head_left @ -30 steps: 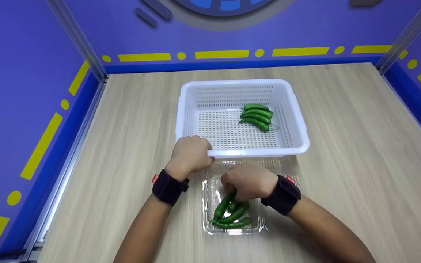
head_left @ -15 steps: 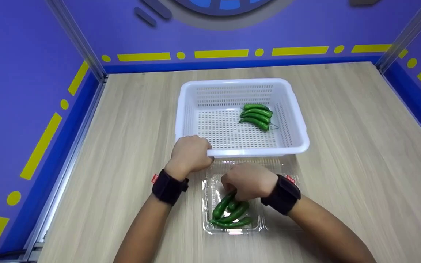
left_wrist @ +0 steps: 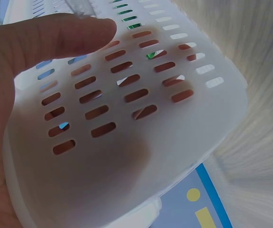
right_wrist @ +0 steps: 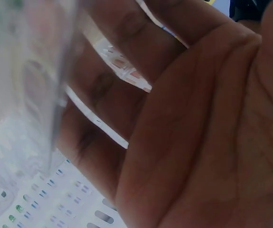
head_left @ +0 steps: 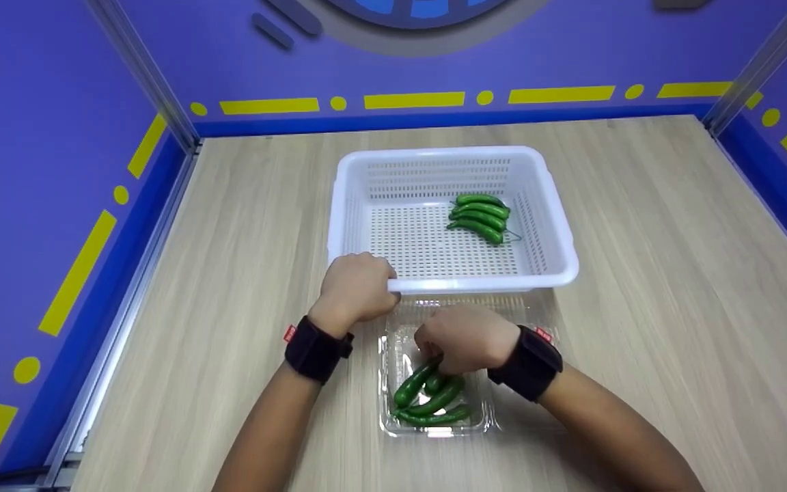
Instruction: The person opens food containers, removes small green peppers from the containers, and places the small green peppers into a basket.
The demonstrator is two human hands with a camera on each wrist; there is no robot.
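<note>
I've got the basket (head_left: 451, 219) sitting mid-table (head_left: 639, 273), toward the far edge. Inside it, a bunch of peppers (head_left: 479, 219) lies in the right half, close to the right wall. Directly in front of the basket, toward the near edge, sits the tray (head_left: 434, 427), its far end just beside the basket's near rim. More peppers (head_left: 431, 400) lie in the tray's near half. My left hand (head_left: 356, 287) is on the basket's near-left corner; my right hand (head_left: 465, 338) is over the tray, on those peppers.
</note>
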